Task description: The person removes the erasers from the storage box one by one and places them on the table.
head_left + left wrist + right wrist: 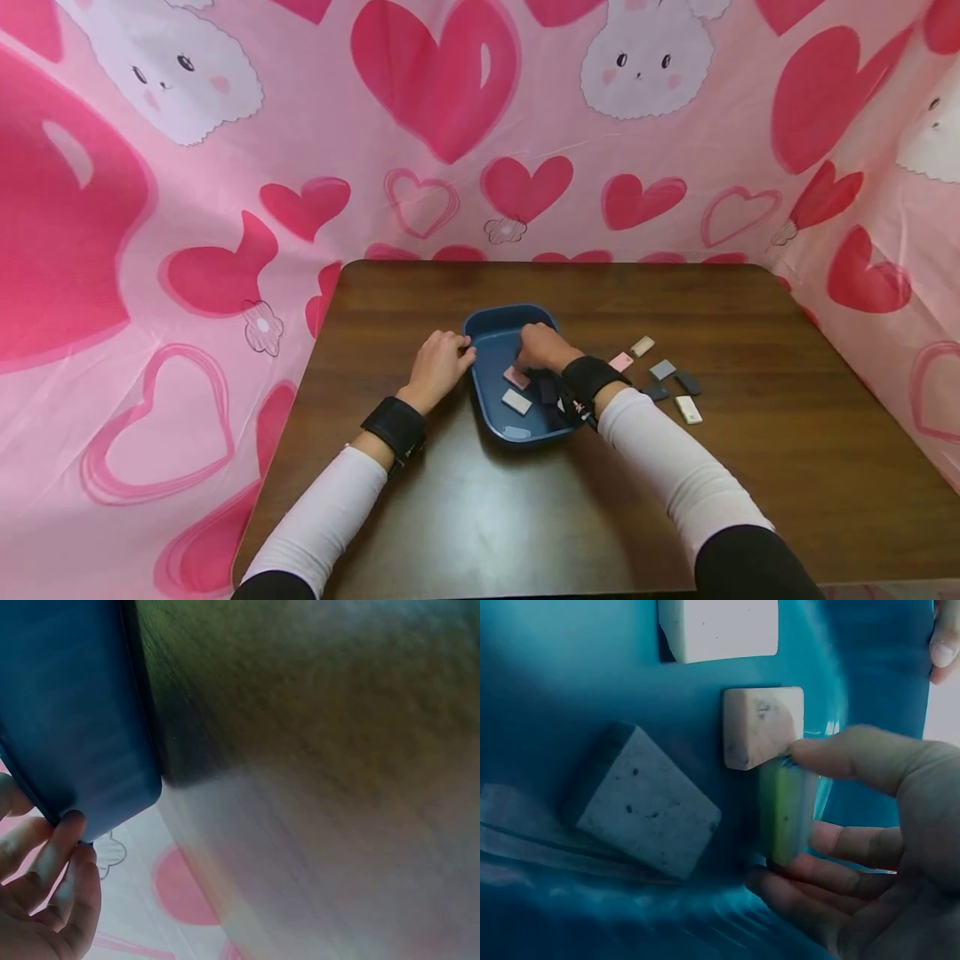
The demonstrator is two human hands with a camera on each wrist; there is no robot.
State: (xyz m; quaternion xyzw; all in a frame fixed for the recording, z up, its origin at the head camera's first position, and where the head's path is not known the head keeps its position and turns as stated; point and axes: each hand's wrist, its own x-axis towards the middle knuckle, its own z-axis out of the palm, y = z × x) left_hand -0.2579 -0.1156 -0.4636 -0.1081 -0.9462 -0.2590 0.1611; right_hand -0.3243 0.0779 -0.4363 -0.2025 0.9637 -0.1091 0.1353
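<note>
Apparently the right hand (pixel 546 346) pinches a smooth slab (pixel 786 814).

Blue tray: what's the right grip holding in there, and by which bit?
A small greenish block, apparently pinched at its two opposite ends by the right grip.

In the head view, the left arm in a close-fitting white fabric sleeve (pixel 330 508) reaches toward one o'clock. A broad black strap (pixel 395 425) rings its wrist, and the bare left hand (pixel 438 369) bends its fingers in a gripping pose. The right arm, in a matching white fabric sleeve (pixel 686 454) with black cloth above it, points between ten and eleven o'clock. A second black strap (pixel 588 377) circles that wrist. The bare right hand (pixel 542 346), at three o'clock from the left, pinches, thumb (pixel 862 757) opposite fingers (pixel 840 877).
</note>
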